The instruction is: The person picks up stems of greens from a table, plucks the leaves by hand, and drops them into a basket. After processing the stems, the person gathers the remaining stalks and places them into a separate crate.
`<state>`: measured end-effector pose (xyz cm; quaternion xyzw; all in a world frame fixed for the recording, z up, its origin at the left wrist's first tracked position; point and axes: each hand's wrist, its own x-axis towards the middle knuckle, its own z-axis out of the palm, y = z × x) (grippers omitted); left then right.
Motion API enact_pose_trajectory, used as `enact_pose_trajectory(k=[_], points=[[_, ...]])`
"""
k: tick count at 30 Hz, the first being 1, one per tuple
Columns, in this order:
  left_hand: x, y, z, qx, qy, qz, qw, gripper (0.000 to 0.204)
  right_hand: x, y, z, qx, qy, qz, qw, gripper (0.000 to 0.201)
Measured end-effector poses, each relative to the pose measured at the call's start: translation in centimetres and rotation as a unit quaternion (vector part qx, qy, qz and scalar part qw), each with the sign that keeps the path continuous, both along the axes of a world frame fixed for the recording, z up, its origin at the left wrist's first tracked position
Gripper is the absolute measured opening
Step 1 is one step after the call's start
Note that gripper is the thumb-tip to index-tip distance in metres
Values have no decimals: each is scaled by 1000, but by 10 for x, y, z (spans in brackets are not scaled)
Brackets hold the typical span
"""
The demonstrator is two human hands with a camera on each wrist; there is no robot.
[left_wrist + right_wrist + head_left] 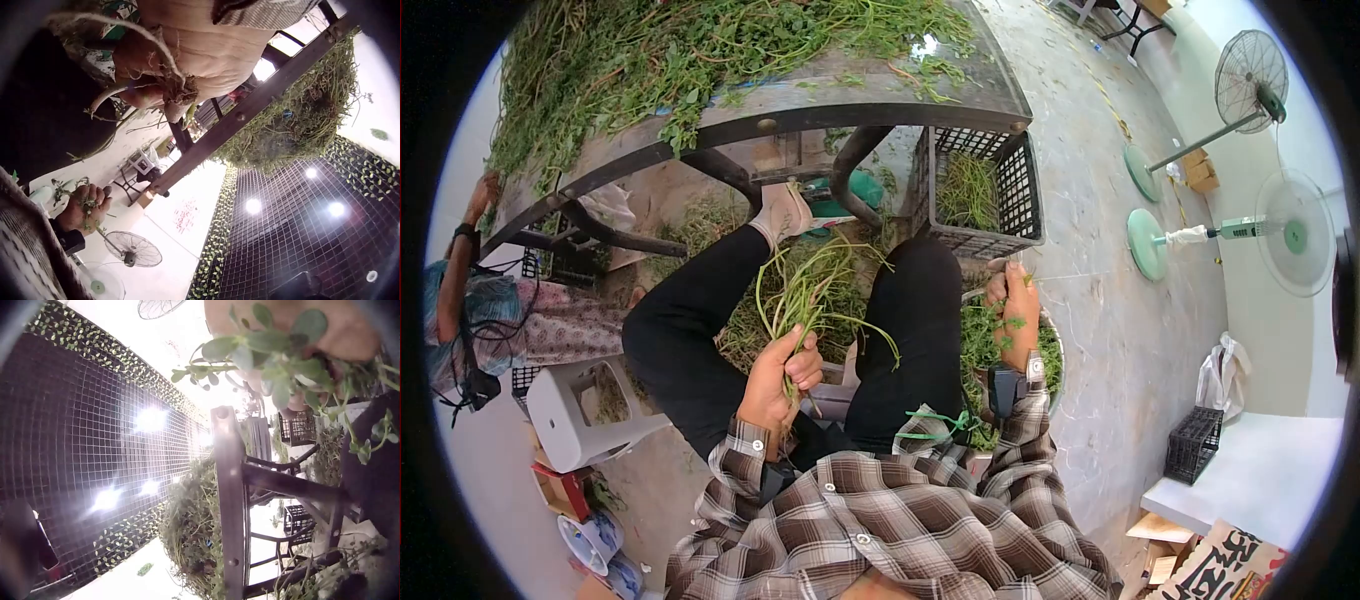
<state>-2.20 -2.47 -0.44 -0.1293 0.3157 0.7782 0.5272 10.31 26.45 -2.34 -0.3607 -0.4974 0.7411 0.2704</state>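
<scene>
My left hand [782, 375] grips a bunch of long green stems [808, 290] in front of the seated person's lap, the stems fanning out above the fist. Thin roots [178, 90] stick out of that fist in the left wrist view. Off to the right, my right hand [1020, 315] pinches small leafy sprigs [1010, 335]. Those round-leaved sprigs [275, 359] appear large in the right wrist view, partly covering the fingers. Beneath the right hand stands a round tub [1056, 350] holding green leafy tops [978, 335].
A table [850, 85] carries a large heap of greens [700, 50]. Under its right corner, a black crate [1020, 190] holds stems. Loose stems litter the floor between the legs. Another person's arm [455, 280] is at far left, near a white stool [565, 440]. Fans [1250, 80] stand right.
</scene>
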Motion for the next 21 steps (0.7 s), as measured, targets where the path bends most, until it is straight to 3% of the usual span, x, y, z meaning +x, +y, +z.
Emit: enact_pose_trajectory(k=[9,21], points=[[1,1,-3,-3,2,-4,1000,26,15,1,-8,47,-49,-3,998,31],[2,1,-1,3,3,-9,1000,26,12,-4,-19,33,-40,16,999,29]])
